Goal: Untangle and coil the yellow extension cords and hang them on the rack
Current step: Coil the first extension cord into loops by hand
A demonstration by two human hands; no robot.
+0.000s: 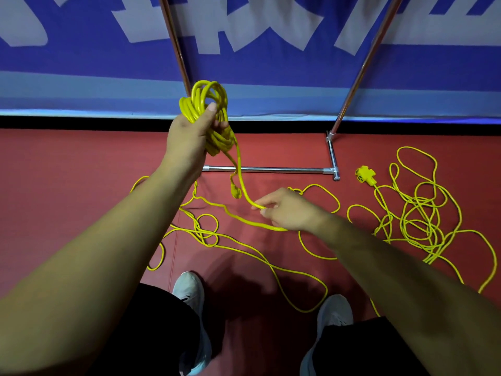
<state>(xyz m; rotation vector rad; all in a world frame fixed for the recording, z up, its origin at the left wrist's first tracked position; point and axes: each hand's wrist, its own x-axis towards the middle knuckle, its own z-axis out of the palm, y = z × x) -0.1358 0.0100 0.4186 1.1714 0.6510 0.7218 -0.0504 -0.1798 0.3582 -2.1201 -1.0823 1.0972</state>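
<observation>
My left hand (189, 134) is raised and closed around a coil of yellow extension cord (208, 101) with several loops. A plug end (235, 191) dangles below the coil. From the coil a strand runs down to my right hand (287, 210), which pinches the cord between thumb and fingers just above the floor. The rest of this cord (244, 248) lies in loose loops on the red floor around my feet. A second tangled yellow cord (417, 221) with a multi-outlet socket head (366, 176) lies at the right.
The metal rack stands ahead: its base bar (284, 169) lies on the floor and two slanted poles (363, 66) rise against a blue and white banner wall. My two white shoes (189, 291) stand on the red floor among the cord loops.
</observation>
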